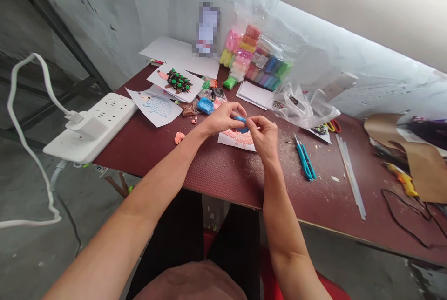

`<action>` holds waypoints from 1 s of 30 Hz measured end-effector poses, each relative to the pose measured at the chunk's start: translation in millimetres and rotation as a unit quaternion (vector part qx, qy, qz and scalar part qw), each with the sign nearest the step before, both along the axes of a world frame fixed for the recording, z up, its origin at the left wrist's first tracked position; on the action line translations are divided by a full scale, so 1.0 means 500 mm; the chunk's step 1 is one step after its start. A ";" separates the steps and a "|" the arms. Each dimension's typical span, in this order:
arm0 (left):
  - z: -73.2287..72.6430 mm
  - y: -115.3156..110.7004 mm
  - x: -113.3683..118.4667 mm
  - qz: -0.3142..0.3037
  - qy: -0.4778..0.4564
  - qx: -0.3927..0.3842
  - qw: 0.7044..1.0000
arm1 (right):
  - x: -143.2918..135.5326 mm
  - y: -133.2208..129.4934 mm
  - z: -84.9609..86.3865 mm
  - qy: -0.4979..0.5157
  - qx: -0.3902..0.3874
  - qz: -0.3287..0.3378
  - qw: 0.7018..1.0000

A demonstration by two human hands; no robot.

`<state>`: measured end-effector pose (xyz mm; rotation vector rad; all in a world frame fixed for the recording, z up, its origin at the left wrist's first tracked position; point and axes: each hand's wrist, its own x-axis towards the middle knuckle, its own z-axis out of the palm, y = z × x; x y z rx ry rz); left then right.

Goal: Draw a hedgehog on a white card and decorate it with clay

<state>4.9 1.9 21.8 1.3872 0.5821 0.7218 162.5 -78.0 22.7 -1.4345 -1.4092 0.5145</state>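
Observation:
Between the fingertips of both hands is a piece of blue modelling clay (240,124). My left hand (223,118) pinches it from the left, and my right hand (262,133) grips its right end. Just below them lies a card with an orange hedgehog drawing (246,140), partly hidden by my hands. A bigger lump of blue clay (206,105) rests behind my left hand, among small bags of clay. Left of my left forearm sits a crumpled bit of orange-pink clay (179,138).
A white power strip (94,125) hangs over the table's left edge. Cards with hedgehogs (159,106) lie at the back left. Packs of coloured clay (267,67) lean on the wall. Right of my hands are a teal cutter (306,159), glue sticks (351,176) and a yellow glue gun (402,180).

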 end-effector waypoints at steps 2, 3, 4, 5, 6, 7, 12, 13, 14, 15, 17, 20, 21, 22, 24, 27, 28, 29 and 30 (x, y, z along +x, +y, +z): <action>-0.001 0.000 0.000 0.002 0.007 0.006 1.000 | 0.001 0.000 0.002 -0.001 -0.004 0.006 1.000; -0.001 0.000 -0.001 0.003 0.007 0.007 1.000 | 0.002 -0.001 0.003 0.001 -0.001 0.009 1.000; -0.001 0.000 -0.001 0.004 0.005 0.007 1.000 | 0.002 -0.001 0.004 0.001 0.004 0.011 1.000; -0.001 0.000 -0.001 0.005 0.002 0.007 1.000 | 0.003 -0.001 0.004 0.000 0.009 0.012 1.000; 0.000 0.000 -0.002 0.005 0.001 0.007 1.000 | 0.003 -0.001 0.004 -0.005 0.012 0.013 1.000; 0.001 0.000 -0.002 0.006 0.000 0.007 1.000 | 0.004 0.000 0.004 -0.011 0.012 0.014 1.000; 0.002 0.001 -0.002 0.022 -0.006 0.009 1.000 | 0.013 0.002 0.006 0.019 0.005 -0.002 1.000; 0.002 0.002 -0.002 0.028 -0.010 0.008 1.000 | 0.015 0.003 0.007 0.027 0.002 -0.006 1.000; 0.001 0.002 -0.001 0.033 -0.014 0.008 0.999 | 0.016 0.003 0.008 0.032 -0.002 -0.007 0.999; 0.001 0.003 -0.001 0.035 -0.017 0.009 0.999 | 0.018 0.003 0.008 0.035 -0.007 -0.004 0.999; 0.001 0.003 0.000 0.031 -0.020 0.016 0.999 | 0.019 0.004 0.009 0.035 -0.015 0.005 0.999; 0.003 0.003 -0.002 0.017 -0.019 0.027 0.999 | 0.019 0.005 0.008 0.027 -0.022 0.013 0.999; 0.004 0.003 -0.003 0.015 -0.017 0.027 0.999 | 0.019 0.005 0.008 0.025 -0.024 0.016 0.999; 0.005 0.003 -0.003 0.015 -0.016 0.026 0.999 | 0.019 0.006 0.008 0.026 -0.026 0.017 0.999; 0.005 0.003 -0.004 0.022 -0.019 0.023 0.999 | 0.020 0.006 0.008 0.036 -0.028 0.016 0.999; 0.004 0.003 -0.003 0.038 -0.029 0.017 0.999 | 0.021 0.005 0.008 0.046 -0.039 0.015 0.998; 0.003 0.002 -0.003 0.042 -0.031 0.015 0.999 | 0.021 0.005 0.008 0.045 -0.046 0.020 0.998; 0.003 0.001 -0.003 0.045 -0.031 0.014 0.998 | 0.021 0.004 0.008 0.045 -0.054 0.025 0.997; 0.004 0.000 -0.004 0.045 -0.029 0.014 0.998 | 0.021 0.003 0.008 0.046 -0.060 0.031 0.997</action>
